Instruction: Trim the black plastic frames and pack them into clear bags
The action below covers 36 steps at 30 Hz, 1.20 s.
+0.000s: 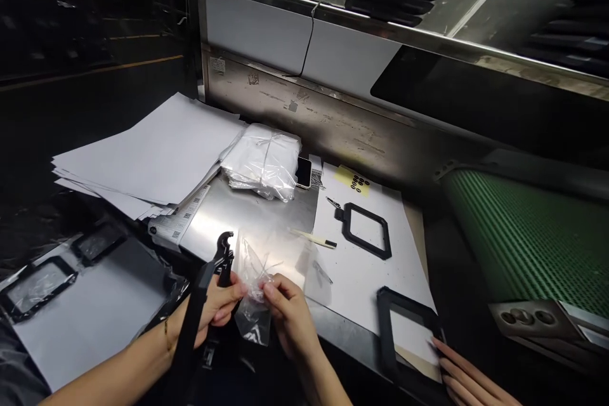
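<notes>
Pinching the clear plastic bag (pixel 252 325) between our closed left grip (pixel 214 307) and right grip (pixel 290 317), we have its long axis running forward and back across both, a black plastic strip (pixel 189 336) just beside the left

a brushed steel table (pixel 250 219) is carrying a loose stack of white paper sheets (pixel 147 152), with barcode labels (pixel 178 223) poking out from under its edge. a bundle of white material in clear plastic (pixel 261 162) is sitting just beside a smartphone (pixel 303 172). further right, a white sheet (pixel 366 292) is lying flat under a yellow note with black rings (pixel 353 181), a black rectangular frame (pixel 366 231), a white-handled tool (pixel 314 238) and a second black frame (pixel 404 330).
</notes>
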Each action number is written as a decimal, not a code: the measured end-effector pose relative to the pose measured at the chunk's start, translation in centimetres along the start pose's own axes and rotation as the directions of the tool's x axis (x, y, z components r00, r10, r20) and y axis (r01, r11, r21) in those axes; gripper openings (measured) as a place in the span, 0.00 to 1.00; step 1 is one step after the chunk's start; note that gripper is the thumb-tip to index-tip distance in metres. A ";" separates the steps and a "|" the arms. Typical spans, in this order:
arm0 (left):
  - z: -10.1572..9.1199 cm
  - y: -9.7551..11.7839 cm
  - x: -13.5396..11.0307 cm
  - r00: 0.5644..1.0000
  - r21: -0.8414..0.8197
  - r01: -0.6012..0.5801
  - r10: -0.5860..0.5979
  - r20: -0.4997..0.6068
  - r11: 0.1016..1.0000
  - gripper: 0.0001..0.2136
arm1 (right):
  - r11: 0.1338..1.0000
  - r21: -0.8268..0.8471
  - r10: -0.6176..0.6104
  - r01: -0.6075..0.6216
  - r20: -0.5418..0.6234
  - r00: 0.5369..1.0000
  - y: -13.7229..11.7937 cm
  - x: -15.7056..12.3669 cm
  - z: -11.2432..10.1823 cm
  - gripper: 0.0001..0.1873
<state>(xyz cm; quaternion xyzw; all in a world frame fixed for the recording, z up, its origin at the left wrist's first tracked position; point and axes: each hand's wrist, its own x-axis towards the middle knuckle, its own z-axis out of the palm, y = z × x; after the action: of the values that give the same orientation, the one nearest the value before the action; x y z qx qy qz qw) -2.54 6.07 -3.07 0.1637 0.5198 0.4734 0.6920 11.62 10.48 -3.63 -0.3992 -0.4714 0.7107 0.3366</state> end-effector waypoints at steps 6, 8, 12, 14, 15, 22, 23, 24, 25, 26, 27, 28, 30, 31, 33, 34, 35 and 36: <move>-5.2 -1.3 -2.2 0.979 0.067 -0.071 0.082 -0.185 0.995 0.12 | 0.962 0.270 0.064 -0.038 -0.085 0.994 -0.3 0.6 -1.4 0.23; -7.2 -1.4 -3.7 0.977 0.107 -0.059 0.080 -0.196 0.992 0.10 | 0.956 0.279 0.113 -0.094 -0.051 0.992 -0.2 0.9 -0.8 0.21; -9.6 -0.7 -7.2 0.987 0.162 -0.047 0.071 -0.147 0.986 0.07 | 0.963 0.223 0.149 -0.149 0.016 0.989 0.2 1.7 1.5 0.14; -9.8 -0.2 -8.2 0.993 0.197 -0.026 0.047 -0.105 0.980 0.16 | 0.977 0.151 0.146 -0.154 0.061 0.987 0.4 2.2 2.8 0.15; -9.7 -0.1 -8.4 0.996 0.217 -0.013 0.032 -0.085 0.976 0.23 | 0.983 0.104 0.143 -0.152 0.089 0.986 0.4 2.4 3.5 0.15; -10.7 -0.9 -6.3 0.999 0.239 0.020 -0.029 0.034 0.971 0.36 | 0.924 -0.381 0.171 0.030 0.483 0.859 -1.1 2.1 8.4 0.14; -11.4 -1.1 -6.3 0.999 0.227 0.029 -0.037 0.034 0.973 0.31 | 0.902 -0.424 0.171 0.085 0.529 0.831 -1.4 1.8 8.8 0.13; -12.1 -1.3 -6.4 0.999 0.214 0.036 -0.042 0.026 0.976 0.24 | 0.860 -0.481 0.156 0.169 0.563 0.811 -1.7 1.5 9.1 0.12; -12.9 -1.4 -6.8 0.999 0.199 0.041 -0.044 0.012 0.979 0.18 | 0.791 -0.550 0.133 0.269 0.584 0.801 -1.7 1.2 9.1 0.11; -13.7 -1.5 -7.3 0.999 0.183 0.044 -0.043 -0.007 0.982 0.14 | 0.695 -0.619 0.108 0.365 0.592 0.799 -1.5 0.8 9.0 0.12; -14.4 -1.6 -7.8 0.999 0.167 0.044 -0.039 -0.028 0.985 0.12 | 0.586 -0.682 0.087 0.438 0.591 0.802 -1.1 0.3 8.7 0.12; -15.1 -1.7 -8.4 0.998 0.154 0.043 -0.036 -0.048 0.987 0.12 | 0.482 -0.724 0.072 0.494 0.594 0.801 -0.3 -0.3 8.4 0.13; -16.1 -1.8 -9.6 0.996 0.132 0.047 -0.037 -0.079 0.990 0.13 | 0.363 -0.722 0.033 0.589 0.642 0.766 1.8 -1.8 7.9 0.13; -16.5 -1.8 -10.0 0.995 0.122 0.053 -0.043 -0.087 0.991 0.15 | 0.366 -0.682 0.006 0.633 0.682 0.732 3.0 -2.5 7.8 0.14; -16.9 -1.8 -10.6 0.994 0.099 0.068 -0.058 -0.098 0.993 0.22 | 0.345 -0.581 -0.075 0.737 0.766 0.639 5.2 -3.7 8.6 0.16; -17.0 -1.8 -10.6 0.993 0.086 0.075 -0.066 -0.100 0.993 0.26 | 0.347 -0.555 -0.118 0.756 0.774 0.622 5.9 -4.0 9.4 0.17; -17.1 -1.7 -10.6 0.992 0.073 0.079 -0.071 -0.102 0.994 0.31 | 0.368 -0.554 -0.140 0.747 0.761 0.634 6.4 -4.1 10.5 0.17; -17.2 -1.7 -10.4 0.992 0.062 0.082 -0.075 -0.103 0.995 0.34 | 0.412 -0.565 -0.130 0.715 0.740 0.660 6.7 -3.9 11.8 0.18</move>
<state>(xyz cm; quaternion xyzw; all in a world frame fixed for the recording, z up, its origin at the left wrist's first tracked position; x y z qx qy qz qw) -16.87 -7.93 -5.39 0.1418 0.5752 0.4362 0.6773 2.28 0.20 -6.13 -0.1209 -0.9147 0.3663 0.1208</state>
